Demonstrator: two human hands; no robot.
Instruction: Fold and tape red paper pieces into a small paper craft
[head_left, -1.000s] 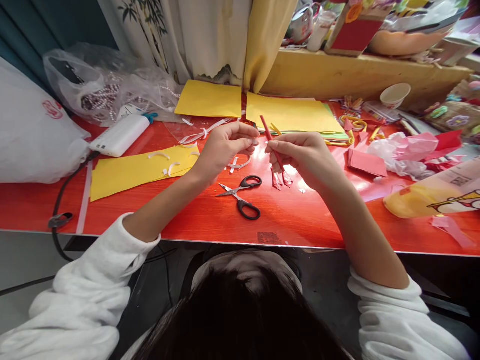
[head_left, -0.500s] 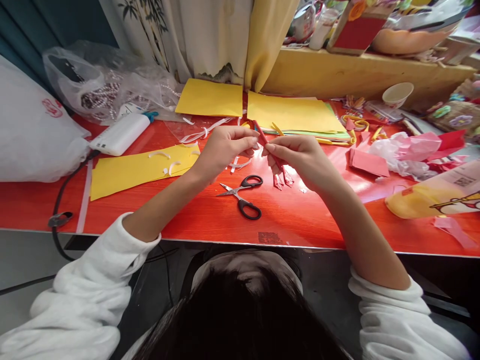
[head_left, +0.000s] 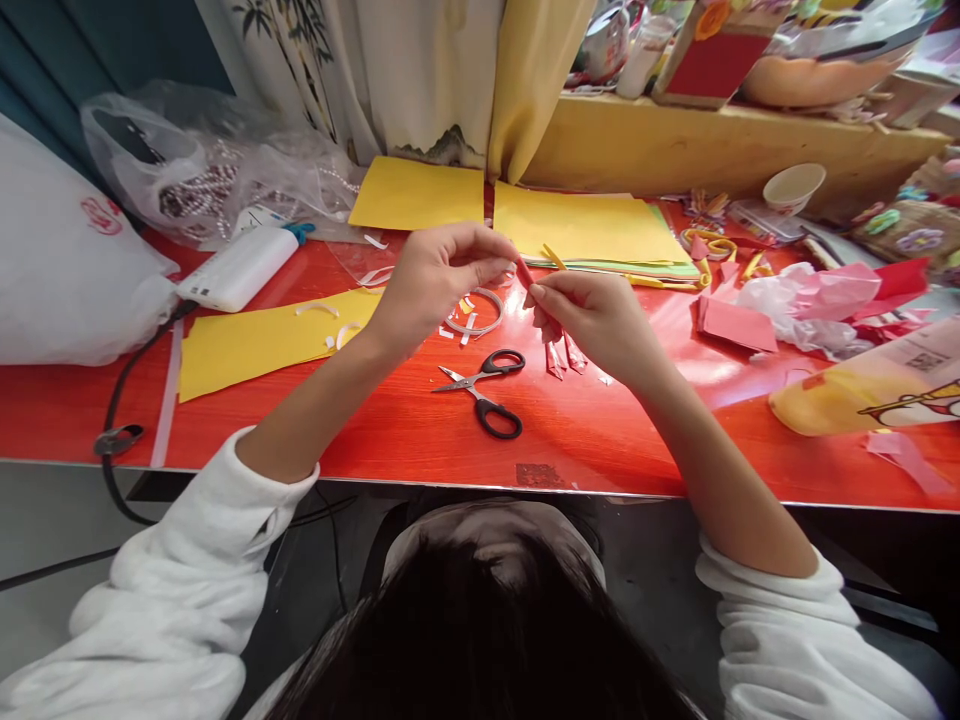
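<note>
Both hands meet over the red table (head_left: 420, 430). My right hand (head_left: 592, 315) pinches a thin folded strip of red paper (head_left: 523, 272) between thumb and fingertips. At the strip's upper end, the thumb and forefinger of my left hand (head_left: 442, 280) are closed on its tip. Below the hands lie black-handled scissors (head_left: 480, 385), their blades partly spread and pointing left. Pointed pieces of folded red paper (head_left: 566, 355) lie just under my right hand. A pale ring of narrow tape (head_left: 480, 312) with small paper scraps lies beside my left fingers.
Yellow sheets (head_left: 420, 195) and a paper stack (head_left: 585, 225) lie at the back. A cut yellow sheet (head_left: 255, 345), a white power strip (head_left: 244, 268) and plastic bags (head_left: 67, 240) are on the left. Pink paper (head_left: 735, 325) and a drink cup (head_left: 862, 390) are on the right.
My left hand has shifted a little left and turned, its fingertips now over the strip's upper end, which stuck out before. More of the tape ring shows. My right hand has hardly moved.
</note>
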